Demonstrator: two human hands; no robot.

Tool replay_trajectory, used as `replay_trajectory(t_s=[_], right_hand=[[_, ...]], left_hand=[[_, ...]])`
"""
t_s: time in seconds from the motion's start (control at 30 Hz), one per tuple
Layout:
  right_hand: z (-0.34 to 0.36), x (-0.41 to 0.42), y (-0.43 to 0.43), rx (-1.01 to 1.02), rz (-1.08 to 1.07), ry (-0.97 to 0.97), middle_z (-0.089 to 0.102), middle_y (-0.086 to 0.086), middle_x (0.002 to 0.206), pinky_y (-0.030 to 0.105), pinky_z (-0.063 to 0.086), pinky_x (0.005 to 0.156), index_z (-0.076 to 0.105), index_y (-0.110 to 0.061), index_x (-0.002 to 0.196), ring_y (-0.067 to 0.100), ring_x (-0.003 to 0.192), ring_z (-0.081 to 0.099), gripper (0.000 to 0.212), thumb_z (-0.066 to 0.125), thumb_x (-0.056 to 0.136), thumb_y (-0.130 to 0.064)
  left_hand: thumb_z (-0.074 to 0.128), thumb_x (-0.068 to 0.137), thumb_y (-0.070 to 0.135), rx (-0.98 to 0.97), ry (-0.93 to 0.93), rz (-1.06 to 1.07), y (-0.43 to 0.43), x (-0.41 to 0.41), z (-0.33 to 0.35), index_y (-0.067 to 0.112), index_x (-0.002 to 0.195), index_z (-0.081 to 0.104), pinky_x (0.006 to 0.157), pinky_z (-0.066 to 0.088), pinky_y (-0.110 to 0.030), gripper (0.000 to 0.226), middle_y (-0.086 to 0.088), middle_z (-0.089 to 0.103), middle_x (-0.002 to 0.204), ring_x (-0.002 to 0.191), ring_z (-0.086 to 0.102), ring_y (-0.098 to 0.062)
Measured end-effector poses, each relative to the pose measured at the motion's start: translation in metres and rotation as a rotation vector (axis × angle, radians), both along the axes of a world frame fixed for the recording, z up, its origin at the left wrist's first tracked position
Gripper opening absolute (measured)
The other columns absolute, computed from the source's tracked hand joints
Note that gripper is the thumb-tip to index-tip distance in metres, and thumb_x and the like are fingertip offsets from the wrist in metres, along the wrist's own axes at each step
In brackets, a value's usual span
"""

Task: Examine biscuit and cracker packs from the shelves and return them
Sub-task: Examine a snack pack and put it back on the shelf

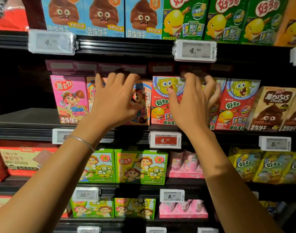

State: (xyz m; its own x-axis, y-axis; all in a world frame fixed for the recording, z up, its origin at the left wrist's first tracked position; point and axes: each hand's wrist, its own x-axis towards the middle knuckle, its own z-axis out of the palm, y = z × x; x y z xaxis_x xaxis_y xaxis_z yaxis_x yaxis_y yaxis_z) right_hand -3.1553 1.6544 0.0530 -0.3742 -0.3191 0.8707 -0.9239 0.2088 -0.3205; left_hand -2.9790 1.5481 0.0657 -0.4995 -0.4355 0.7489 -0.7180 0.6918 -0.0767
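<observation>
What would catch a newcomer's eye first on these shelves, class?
On the middle shelf, the left hand spreads across an orange pack while the right hand curls over a red box. Above them, blue boxes with grinning chocolate swirls line the top shelf.

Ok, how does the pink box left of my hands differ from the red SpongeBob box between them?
The pink box shows a girl; the red box shows SpongeBob. The pink box stands left of the left hand; the right hand overlaps the red box. Both stand upright on one shelf.
</observation>
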Motion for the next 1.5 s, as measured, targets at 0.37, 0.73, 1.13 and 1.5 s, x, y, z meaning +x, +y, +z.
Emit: replay_trajectory(t_s=[0.37,0.73,1.13,1.5], right_hand=[[0.005,-0.014,0.006,0.040,-0.015,0.038,0.060,0.009,0.127,0.062,0.009,0.121,0.060,-0.015,0.131,0.040,0.139,0.037,0.051,0.058,0.094,-0.050],[0.001,-0.035,0.013,-0.044,0.102,0.060,0.061,0.003,0.128,0.059,0.014,0.123,0.060,-0.016,0.134,0.033,0.139,0.041,0.047,0.063,0.093,-0.038],[0.003,-0.068,0.048,-0.054,0.106,0.077,0.052,0.002,0.136,0.059,0.024,0.118,0.062,-0.030,0.125,0.027,0.138,0.038,0.045,0.076,0.083,-0.035],[0.005,-0.075,0.103,-0.167,0.558,0.026,0.049,0.005,0.128,0.019,0.051,0.098,0.065,-0.018,0.124,0.008,0.122,0.054,0.046,0.086,0.084,-0.023]], left_hand=[[0.048,0.100,0.063,0.060,0.020,-0.079,0.020,-0.035,0.011,0.021,0.148,0.042,0.117,0.024,-0.066,0.065,-0.002,0.062,0.136,0.130,0.054,-0.030],[0.068,0.092,0.055,0.049,0.126,-0.031,0.023,-0.055,0.012,0.014,0.127,0.050,0.112,0.030,-0.064,0.056,-0.009,0.066,0.116,0.114,0.061,-0.037],[0.061,0.095,0.061,-0.011,0.135,0.059,0.031,-0.073,0.011,0.010,0.122,0.056,0.115,0.026,-0.067,0.058,-0.017,0.062,0.114,0.113,0.057,-0.041],[0.062,0.095,0.056,-0.051,0.239,0.066,0.042,-0.074,0.004,0.005,0.130,0.053,0.120,0.020,-0.065,0.063,-0.023,0.054,0.125,0.124,0.047,-0.044]])
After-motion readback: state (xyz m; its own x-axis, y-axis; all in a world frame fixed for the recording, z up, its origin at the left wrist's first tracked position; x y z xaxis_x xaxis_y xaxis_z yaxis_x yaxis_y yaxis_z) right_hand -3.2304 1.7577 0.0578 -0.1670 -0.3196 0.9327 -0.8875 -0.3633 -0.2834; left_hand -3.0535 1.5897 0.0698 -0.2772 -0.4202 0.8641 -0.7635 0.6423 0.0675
